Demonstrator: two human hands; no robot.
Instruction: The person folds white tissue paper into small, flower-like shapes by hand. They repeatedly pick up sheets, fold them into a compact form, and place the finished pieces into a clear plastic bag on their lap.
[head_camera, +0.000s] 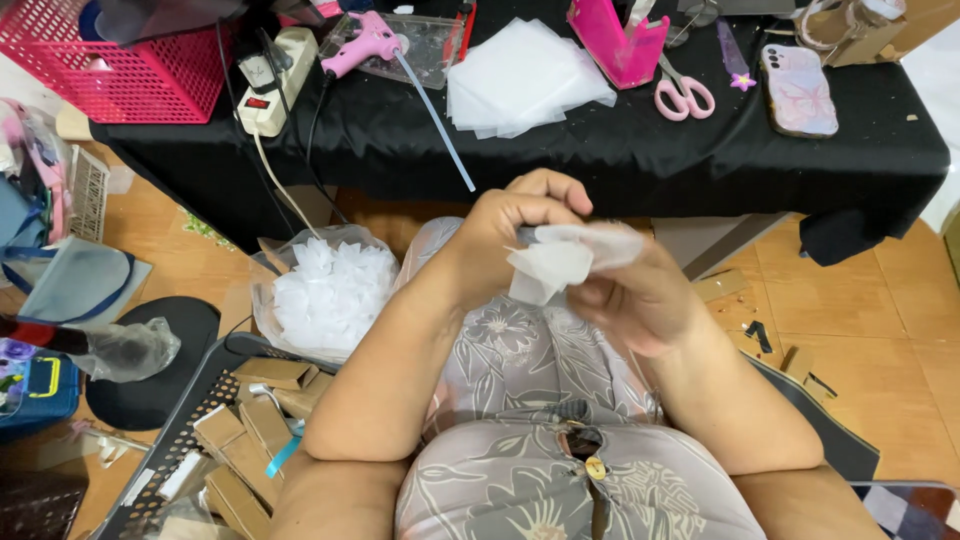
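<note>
Scene: A seated person worked a small white sheet (560, 262) over the lap, seen from a head-worn camera, in front of a surface (620, 150) draped in black cloth.
Left hand: The left hand (510, 225) was curled into a loose fist, fingers closed on the sheet's upper left edge.
Right hand: The right hand (640, 300) pinched the sheet's right side from below; both hands met at the piece, pressed close together.
Material: The sheet looked thin, translucent and very light, bending and creasing under the fingers, so it likely called for a gentle pinch at the edges and could tear or crumple if squeezed hard.
Supply: A stack of similar white sheets (525, 80) lay on the surface, well apart from the hands.
Finished pieces: A clear bag of folded white pieces (335, 290) sat on the floor, just beside the left forearm.
Tools: A pink glue gun (360, 45) and pink-handled scissors (683, 95) rested on the surface, untouched.
</note>
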